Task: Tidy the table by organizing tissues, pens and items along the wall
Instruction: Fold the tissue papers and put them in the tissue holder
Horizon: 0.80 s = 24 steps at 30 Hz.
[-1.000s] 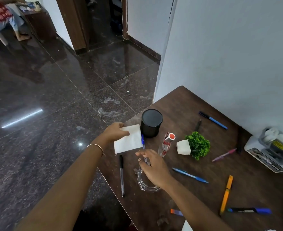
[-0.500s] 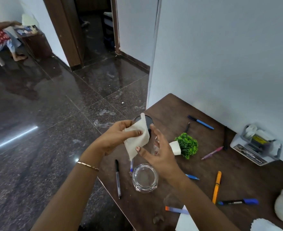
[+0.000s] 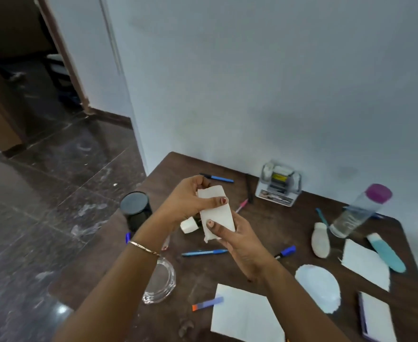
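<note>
Both hands hold one folded white tissue (image 3: 216, 215) above the brown table (image 3: 284, 225). My left hand (image 3: 190, 203) pinches its upper part with the thumb across the front. My right hand (image 3: 237, 235) grips its lower end from beneath. More white tissues lie flat at the front (image 3: 245, 314), at the right (image 3: 364, 264), and a round one (image 3: 319, 283) between them. Pens are scattered: a blue pen (image 3: 204, 253) below my hands, another blue pen (image 3: 217, 178) near the wall, a pink pen (image 3: 242, 205) and a blue-capped marker (image 3: 285, 252).
A black cylinder (image 3: 136, 209) and a glass dish (image 3: 160, 283) stand near the table's left edge. A clear box (image 3: 278, 187) sits by the wall, a purple-capped bottle (image 3: 359, 211) at the right. A small white pot (image 3: 189, 225) shows under my hands. Dark tiled floor lies left.
The tissue went from lying by the black cylinder in my left hand to being held folded and upright by both hands. The view swung right, showing more of the table.
</note>
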{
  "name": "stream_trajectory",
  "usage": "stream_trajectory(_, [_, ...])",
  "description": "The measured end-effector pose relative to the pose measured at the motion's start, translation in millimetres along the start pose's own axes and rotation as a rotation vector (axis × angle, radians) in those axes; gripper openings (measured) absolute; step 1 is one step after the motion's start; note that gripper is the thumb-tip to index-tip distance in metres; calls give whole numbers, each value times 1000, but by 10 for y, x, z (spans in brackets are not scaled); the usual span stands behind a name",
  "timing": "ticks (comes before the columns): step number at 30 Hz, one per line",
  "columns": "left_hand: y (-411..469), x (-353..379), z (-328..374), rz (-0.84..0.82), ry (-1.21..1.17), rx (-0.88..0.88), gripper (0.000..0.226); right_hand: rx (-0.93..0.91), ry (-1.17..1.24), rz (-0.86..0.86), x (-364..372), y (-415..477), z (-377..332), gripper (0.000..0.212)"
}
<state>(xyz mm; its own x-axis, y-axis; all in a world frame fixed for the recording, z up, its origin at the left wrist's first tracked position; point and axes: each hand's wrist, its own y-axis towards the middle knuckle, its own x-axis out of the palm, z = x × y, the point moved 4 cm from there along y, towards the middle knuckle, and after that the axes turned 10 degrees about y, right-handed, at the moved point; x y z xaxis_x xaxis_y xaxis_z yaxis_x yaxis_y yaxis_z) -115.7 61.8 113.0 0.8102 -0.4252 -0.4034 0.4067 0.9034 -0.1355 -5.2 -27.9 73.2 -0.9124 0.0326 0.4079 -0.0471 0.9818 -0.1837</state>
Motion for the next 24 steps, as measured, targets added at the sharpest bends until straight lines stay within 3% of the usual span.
stream_trajectory(5, [138,455,195,32,111,40,50,35,199,130,-338,-132,-82,15])
stream_trajectory(8, [232,570,289,5,79,67,44,33,349,202,-518,-150,-118,36])
stream_trajectory(12, [379,580,354,32,27,77,43,26,363,249,-728,-163,-173,19])
stream_trajectory(14, [490,593,339,-40,93,43,61,52,315,249,-828,-131,-184,13])
stream_trajectory(16, [603,651,309,-244,135,-41,69,90,252,224,-902,-69,-201,13])
stream_trajectory(18, [691,724,286,-410,161,-108,53,112,163,195,-975,16,-221,12])
stream_trajectory(21, [875,782,248,-441,183,-135,37,104,41,190,-1104,166,-266,15])
stream_trajectory(24, [1078,838,231,-471,162,-117,23,93,-30,288,-1292,340,-320,23])
